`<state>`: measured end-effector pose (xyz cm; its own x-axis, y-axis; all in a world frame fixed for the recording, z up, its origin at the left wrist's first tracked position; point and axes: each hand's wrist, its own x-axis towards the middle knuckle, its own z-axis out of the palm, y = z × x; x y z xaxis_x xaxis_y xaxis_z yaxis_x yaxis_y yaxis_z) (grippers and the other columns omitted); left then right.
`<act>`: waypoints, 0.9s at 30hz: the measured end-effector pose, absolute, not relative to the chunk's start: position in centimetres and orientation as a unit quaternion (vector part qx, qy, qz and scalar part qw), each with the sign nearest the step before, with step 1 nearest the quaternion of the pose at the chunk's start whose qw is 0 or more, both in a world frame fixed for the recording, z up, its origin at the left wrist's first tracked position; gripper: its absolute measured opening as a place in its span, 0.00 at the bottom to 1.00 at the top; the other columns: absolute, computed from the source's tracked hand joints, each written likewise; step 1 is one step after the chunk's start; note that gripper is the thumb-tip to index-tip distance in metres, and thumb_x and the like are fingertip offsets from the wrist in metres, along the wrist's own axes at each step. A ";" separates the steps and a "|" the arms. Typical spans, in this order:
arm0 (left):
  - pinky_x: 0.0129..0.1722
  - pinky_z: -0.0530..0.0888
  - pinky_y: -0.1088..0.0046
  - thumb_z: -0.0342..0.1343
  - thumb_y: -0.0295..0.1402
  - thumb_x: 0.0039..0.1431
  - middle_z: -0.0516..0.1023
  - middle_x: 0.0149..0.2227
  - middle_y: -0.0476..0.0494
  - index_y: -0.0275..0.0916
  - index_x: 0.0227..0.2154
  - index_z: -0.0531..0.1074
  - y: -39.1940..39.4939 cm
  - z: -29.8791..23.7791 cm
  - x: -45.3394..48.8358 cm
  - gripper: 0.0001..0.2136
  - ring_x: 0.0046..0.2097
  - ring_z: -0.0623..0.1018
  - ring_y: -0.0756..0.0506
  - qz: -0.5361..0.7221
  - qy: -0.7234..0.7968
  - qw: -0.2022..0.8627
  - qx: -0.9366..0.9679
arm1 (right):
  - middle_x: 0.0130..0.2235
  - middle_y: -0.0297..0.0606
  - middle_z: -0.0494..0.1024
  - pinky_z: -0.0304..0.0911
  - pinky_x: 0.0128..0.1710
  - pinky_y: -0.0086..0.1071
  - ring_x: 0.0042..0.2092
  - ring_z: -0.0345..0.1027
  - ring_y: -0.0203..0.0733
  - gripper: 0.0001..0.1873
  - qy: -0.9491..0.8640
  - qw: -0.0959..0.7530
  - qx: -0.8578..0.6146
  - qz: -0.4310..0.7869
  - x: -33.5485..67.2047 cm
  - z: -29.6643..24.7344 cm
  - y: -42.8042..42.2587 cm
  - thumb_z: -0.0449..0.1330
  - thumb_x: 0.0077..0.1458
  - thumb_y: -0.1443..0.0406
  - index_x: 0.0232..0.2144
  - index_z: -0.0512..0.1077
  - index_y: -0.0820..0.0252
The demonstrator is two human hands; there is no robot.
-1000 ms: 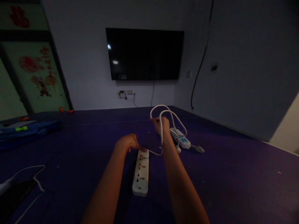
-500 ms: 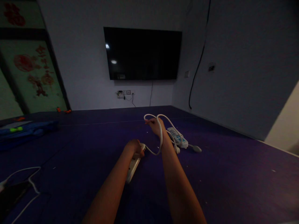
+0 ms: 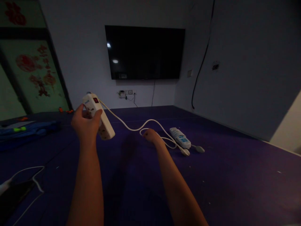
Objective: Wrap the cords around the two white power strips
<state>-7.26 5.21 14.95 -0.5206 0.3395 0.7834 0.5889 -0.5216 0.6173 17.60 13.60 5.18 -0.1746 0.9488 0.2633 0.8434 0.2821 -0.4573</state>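
Note:
My left hand [image 3: 86, 121] grips a white power strip [image 3: 104, 124] and holds it up, tilted, above the purple floor. A red switch shows near its upper end. From that end a white cord [image 3: 122, 122] runs in waves to the right and down to a plug [image 3: 185, 152] on the floor. My right hand [image 3: 151, 135] is low, closed at a loop of this cord; its fingertips are partly hidden. Just right of it lies a second power strip [image 3: 182, 138], white with blue sockets and its own cord wrapped round it. That one's plug [image 3: 199, 149] rests beside it.
A black television [image 3: 144, 53] hangs on the far wall above several wall sockets [image 3: 128, 93]. A dark cable [image 3: 202, 59] dangles on the right wall. At left lie blue cloth [image 3: 39, 129] and a dark flat object [image 3: 15, 196] beside a white cable [image 3: 25, 168].
My left hand has lifted the white power strip off the floor, up and to the left. The cord has unlooped from around my right forearm and stretched out; my right hand has moved lower.

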 end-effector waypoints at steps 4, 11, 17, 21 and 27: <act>0.40 0.74 0.59 0.63 0.39 0.43 0.77 0.42 0.37 0.31 0.47 0.71 4.9 15.5 -5.9 0.28 0.40 0.77 0.40 -0.780 -0.453 0.073 -0.425 | 0.30 0.43 0.81 0.62 0.31 0.25 0.36 0.74 0.43 0.07 -0.777 0.190 -0.585 0.136 16.4 4.4 13.1 0.62 0.43 0.71 0.27 0.80 0.60; 0.45 0.74 0.58 0.63 0.36 0.44 0.75 0.47 0.39 0.39 0.47 0.70 5.1 15.5 -4.6 0.24 0.44 0.77 0.40 -0.755 -0.419 0.084 -0.497 | 0.30 0.36 0.81 0.60 0.27 0.23 0.32 0.73 0.39 0.12 -0.795 0.087 -0.571 0.188 16.6 5.4 12.0 0.66 0.35 0.71 0.29 0.80 0.57; 0.47 0.72 0.59 0.64 0.33 0.42 0.74 0.48 0.40 0.40 0.49 0.69 5.1 15.1 -3.8 0.27 0.46 0.74 0.41 -0.662 -0.425 0.156 -0.597 | 0.25 0.38 0.78 0.60 0.25 0.26 0.28 0.70 0.38 0.11 -0.821 0.135 -0.495 0.249 19.7 9.9 9.7 0.66 0.40 0.60 0.25 0.79 0.64; 0.47 0.70 0.59 0.64 0.31 0.42 0.75 0.45 0.41 0.41 0.51 0.67 4.6 15.1 -2.9 0.29 0.45 0.72 0.41 -0.590 -0.410 0.187 -0.670 | 0.30 0.41 0.79 0.64 0.32 0.29 0.32 0.71 0.39 0.14 -0.806 0.352 -0.416 0.232 20.3 12.0 8.3 0.64 0.45 0.59 0.32 0.78 0.64; 0.44 0.71 0.61 0.64 0.30 0.42 0.74 0.44 0.43 0.44 0.52 0.67 4.2 14.9 -1.5 0.30 0.44 0.73 0.43 -0.534 -0.337 0.101 -0.769 | 0.55 0.45 0.69 0.59 0.52 0.38 0.54 0.63 0.44 0.28 -0.733 0.596 -0.304 0.122 17.5 11.8 9.6 0.59 0.46 0.69 0.52 0.66 0.60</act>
<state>-1.48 4.16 14.93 0.2030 0.4109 0.8888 0.6264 -0.7522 0.2047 17.48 9.62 11.75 -0.1049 0.5913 0.7996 0.3003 0.7854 -0.5413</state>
